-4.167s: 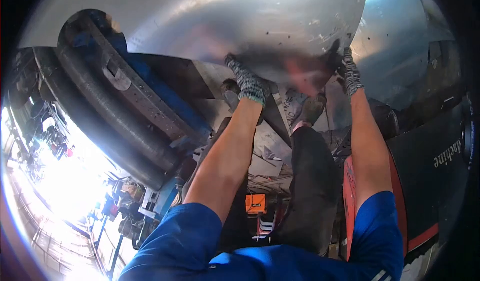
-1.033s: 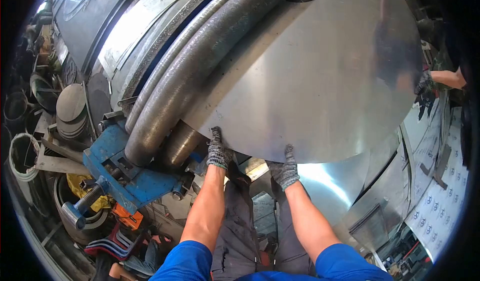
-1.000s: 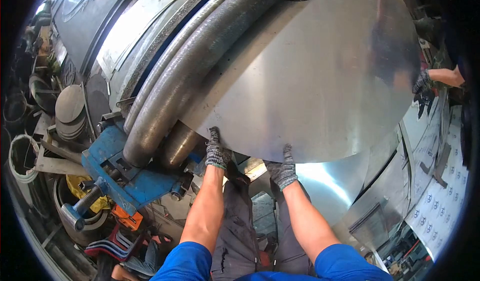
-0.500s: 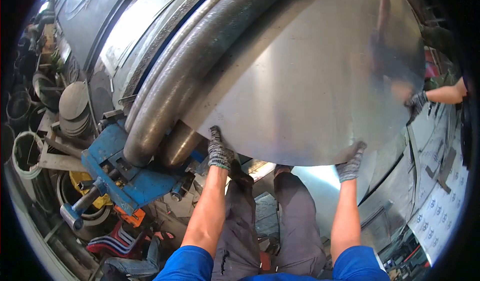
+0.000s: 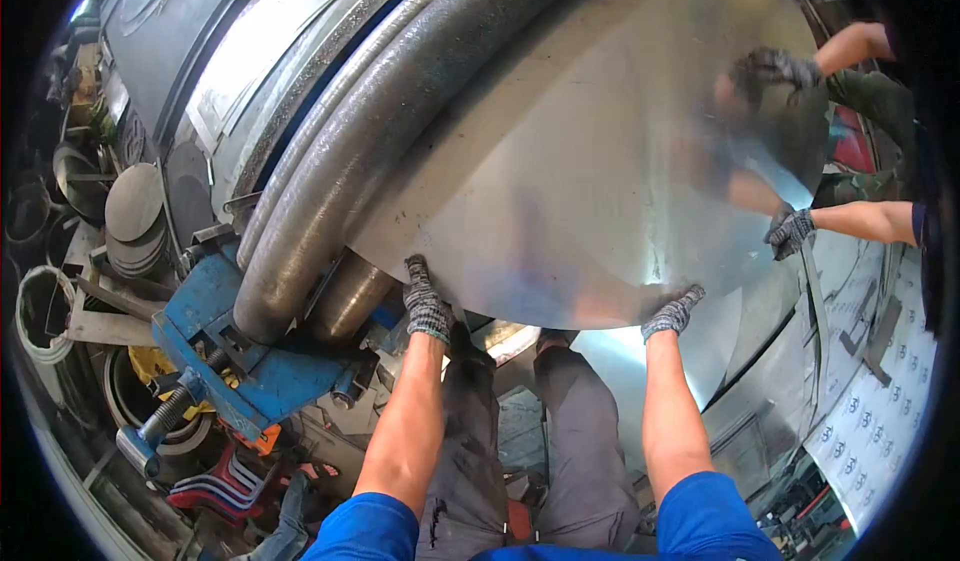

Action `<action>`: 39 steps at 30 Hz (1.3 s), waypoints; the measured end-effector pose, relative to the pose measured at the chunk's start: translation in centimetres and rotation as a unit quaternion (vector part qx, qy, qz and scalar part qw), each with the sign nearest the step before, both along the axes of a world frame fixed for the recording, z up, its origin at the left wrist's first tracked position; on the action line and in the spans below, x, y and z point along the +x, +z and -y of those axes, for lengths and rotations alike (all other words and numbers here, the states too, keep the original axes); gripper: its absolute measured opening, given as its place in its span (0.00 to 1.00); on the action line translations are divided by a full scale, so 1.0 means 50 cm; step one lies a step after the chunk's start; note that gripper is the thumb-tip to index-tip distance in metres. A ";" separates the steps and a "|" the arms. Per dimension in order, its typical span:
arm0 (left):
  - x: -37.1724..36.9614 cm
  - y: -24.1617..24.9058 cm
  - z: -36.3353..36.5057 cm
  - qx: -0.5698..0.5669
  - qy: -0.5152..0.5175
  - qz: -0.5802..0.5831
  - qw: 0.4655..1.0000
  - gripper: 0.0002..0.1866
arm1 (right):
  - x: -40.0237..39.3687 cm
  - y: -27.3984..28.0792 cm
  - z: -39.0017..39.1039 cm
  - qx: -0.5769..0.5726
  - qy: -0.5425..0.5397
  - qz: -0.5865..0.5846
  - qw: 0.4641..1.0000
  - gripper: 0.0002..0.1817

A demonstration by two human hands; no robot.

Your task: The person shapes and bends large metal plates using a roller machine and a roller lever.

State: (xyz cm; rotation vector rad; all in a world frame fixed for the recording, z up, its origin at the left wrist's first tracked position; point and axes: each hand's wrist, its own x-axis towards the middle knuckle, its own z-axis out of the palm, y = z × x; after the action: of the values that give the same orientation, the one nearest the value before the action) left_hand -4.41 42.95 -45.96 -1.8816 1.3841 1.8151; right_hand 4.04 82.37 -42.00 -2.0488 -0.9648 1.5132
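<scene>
A large shiny metal sheet (image 5: 560, 171) stretches out in front of me, its far left side against long steel rollers (image 5: 350, 171). My left hand (image 5: 425, 296), in a grey knitted glove, grips the sheet's near left edge beside the roller ends, thumb on top and fingers hidden beneath. My right hand (image 5: 674, 313), gloved alike, grips the near right edge in the same way. At the right, a co-worker's gloved hand (image 5: 790, 233) holds the sheet's edge, and their other gloved hand (image 5: 778, 69) is over its surface.
A blue machine frame (image 5: 235, 336) with a threaded screw (image 5: 170, 411) stands at the rollers' near end. Round metal discs (image 5: 135, 204) are stacked at the left. Stacked red chairs (image 5: 225, 486) and scrap lie below. Printed sheeting (image 5: 870, 431) is at the right.
The co-worker's second hand has come into view over the sheet, and their lower hand has shifted left. My right hand has moved slightly left along with the sheet's edge.
</scene>
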 end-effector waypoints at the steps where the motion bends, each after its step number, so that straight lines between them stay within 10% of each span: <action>1: 0.004 -0.019 0.002 -0.002 0.003 -0.002 1.000 0.36 | 0.003 -0.011 -0.007 -0.026 0.003 0.028 0.999 0.44; 3: 0.016 -0.075 0.009 -0.147 -0.082 -0.010 0.986 0.40 | 0.059 -0.101 -0.056 -0.004 0.035 -0.020 0.999 0.44; 9: -0.060 -0.002 0.018 -0.080 -0.107 0.122 0.984 0.42 | 0.030 -0.054 -0.035 -0.151 0.060 -0.275 0.947 0.49; 15: 0.011 -0.074 0.016 -0.157 -0.143 0.030 0.977 0.45 | 0.029 -0.103 -0.039 -0.024 0.034 0.087 0.995 0.50; 22: 0.003 -0.044 0.025 -0.055 -0.126 0.035 0.990 0.49 | -0.008 -0.033 0.003 -0.025 -0.030 0.112 0.993 0.48; 27: 0.009 -0.065 -0.019 -0.202 -0.082 -0.105 0.970 0.40 | -0.002 -0.076 -0.019 -0.015 -0.012 0.138 0.990 0.44; 32: -0.006 -0.042 0.012 -0.136 -0.132 0.075 0.979 0.44 | -0.015 -0.042 -0.002 -0.027 0.006 0.155 0.988 0.41; 39: 0.063 -0.171 0.008 -0.052 -0.143 -0.132 0.979 0.48 | 0.002 -0.041 -0.054 -0.051 0.063 0.155 0.985 0.37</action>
State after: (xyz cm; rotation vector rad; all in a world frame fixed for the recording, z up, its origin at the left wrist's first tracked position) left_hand -1.28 42.54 -54.51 -1.4263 1.7651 1.9264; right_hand 4.16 85.09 -44.04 -2.3877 -1.1721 1.3518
